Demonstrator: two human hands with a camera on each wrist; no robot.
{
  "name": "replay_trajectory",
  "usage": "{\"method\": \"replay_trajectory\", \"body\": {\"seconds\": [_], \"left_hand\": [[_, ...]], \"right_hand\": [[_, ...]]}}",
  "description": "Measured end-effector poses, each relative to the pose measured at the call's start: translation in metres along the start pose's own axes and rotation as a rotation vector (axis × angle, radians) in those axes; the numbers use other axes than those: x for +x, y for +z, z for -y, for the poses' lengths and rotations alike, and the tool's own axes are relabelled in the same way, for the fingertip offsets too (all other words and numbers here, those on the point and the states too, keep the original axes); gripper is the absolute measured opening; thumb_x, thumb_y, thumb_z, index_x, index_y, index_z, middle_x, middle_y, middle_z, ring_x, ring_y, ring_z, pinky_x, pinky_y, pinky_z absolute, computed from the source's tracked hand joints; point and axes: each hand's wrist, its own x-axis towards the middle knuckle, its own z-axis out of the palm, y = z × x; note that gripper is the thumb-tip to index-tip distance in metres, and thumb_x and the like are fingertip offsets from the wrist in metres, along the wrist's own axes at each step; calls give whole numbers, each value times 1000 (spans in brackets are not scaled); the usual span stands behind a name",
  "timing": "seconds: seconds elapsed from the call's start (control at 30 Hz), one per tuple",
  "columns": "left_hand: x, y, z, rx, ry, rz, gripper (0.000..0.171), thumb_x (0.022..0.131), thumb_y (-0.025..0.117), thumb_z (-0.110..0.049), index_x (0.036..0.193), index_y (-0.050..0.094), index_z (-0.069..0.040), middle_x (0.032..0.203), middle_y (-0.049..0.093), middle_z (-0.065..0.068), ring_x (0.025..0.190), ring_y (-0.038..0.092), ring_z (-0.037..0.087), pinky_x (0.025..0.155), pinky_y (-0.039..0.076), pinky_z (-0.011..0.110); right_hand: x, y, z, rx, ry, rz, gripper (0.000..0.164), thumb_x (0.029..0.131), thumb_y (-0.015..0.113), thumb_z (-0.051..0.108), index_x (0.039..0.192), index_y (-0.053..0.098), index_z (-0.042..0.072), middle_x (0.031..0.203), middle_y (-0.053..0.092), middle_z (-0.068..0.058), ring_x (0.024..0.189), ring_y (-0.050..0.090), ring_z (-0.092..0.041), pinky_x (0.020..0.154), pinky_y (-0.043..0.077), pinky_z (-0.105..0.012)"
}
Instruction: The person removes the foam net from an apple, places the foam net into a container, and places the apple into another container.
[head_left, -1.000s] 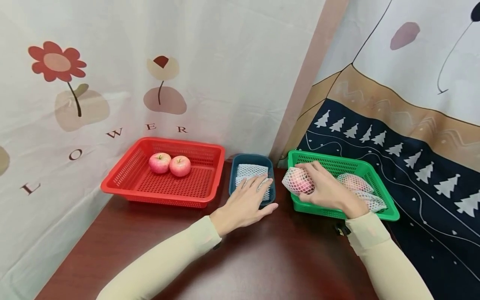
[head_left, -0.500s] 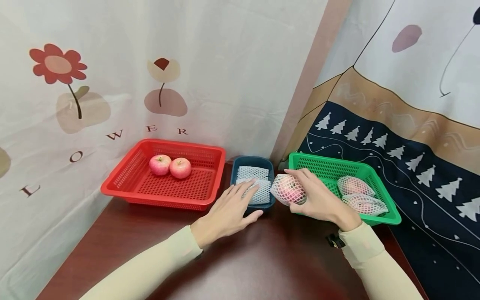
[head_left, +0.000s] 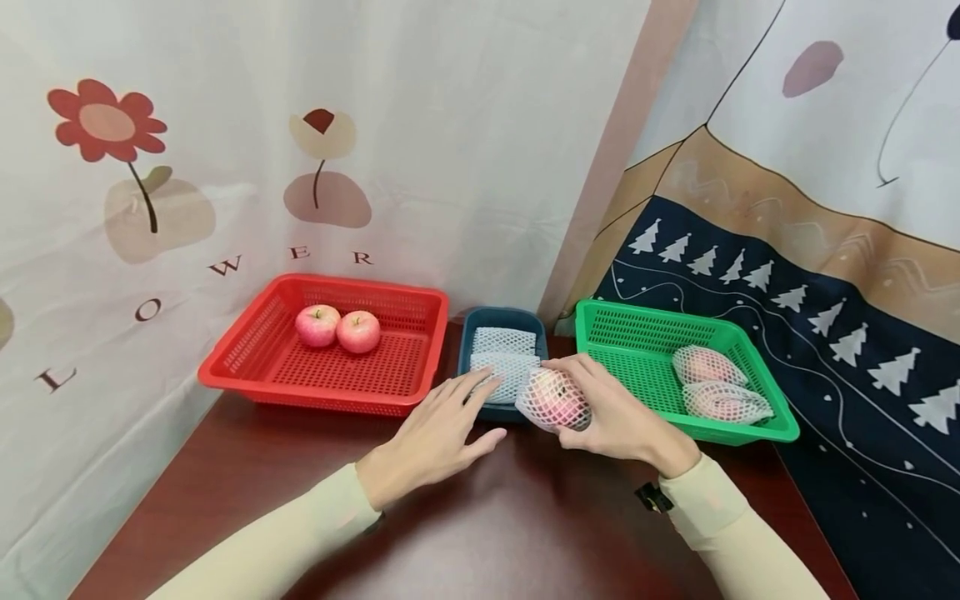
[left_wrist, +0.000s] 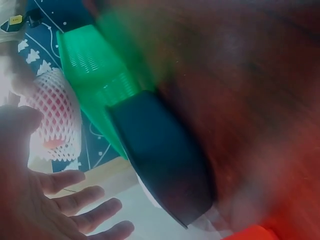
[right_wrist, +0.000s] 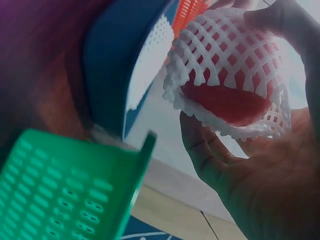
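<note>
Right hand (head_left: pixel 611 417) round apple (head_left: pixel 557 400); table (head_left: pixel 525 517), curtains (head_left: pixel 465 167)

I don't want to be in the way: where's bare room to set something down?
The table between the sleeves, the red basket right of its apples, and the green basket left of its netted fruit. Crowded: the blue tray, holding foam nets, with left grip, right grip and held apple close.

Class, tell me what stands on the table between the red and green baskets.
In the head view, a blue container with white foam nets stands there.
</note>
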Motion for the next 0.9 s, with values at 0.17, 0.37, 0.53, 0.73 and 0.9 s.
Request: {"method": "replay_trajectory", "body": {"seconds": [0.17,0.37,0.53,0.73,0.9], "left_hand": [[-8,-2,3,-18,2,8,79,111,73,-57,173,54,-13,178,56,15,162,58,39,134,50,62],[-21,-4,6,-34,17,-8,75,112,73,-55,171,57,-12,176,58,16,161,59,39,131,53,62],[-32,-4,9,-32,2,-16,74,111,75,-54,170,59,-12,174,61,14,159,61,36,129,55,61],[-43,0,13,-31,-14,6,72,111,75,-52,168,60,-12,172,61,14,157,63,36,127,56,61],[-46,3,14,-24,-11,17,71,112,74,-53,167,61,-11,172,61,15,156,64,36,127,56,60]], "right_hand": [[0,13,2,7,-22,11,89,85,91,26,166,56,19,153,62,0,131,60,-14,106,64,-41],[-2,31,4,38,-63,19,88,84,92,29,164,57,20,150,63,2,130,61,-12,105,64,-39],[-3,44,4,65,-79,51,88,84,91,31,164,56,22,150,62,3,129,62,-11,105,63,-36],[-7,57,5,78,-67,109,89,83,92,31,164,57,23,152,59,4,134,60,-10,110,62,-36],[-10,69,5,61,-94,133,91,81,93,29,165,57,24,155,59,4,137,61,-11,116,60,-39]]}}
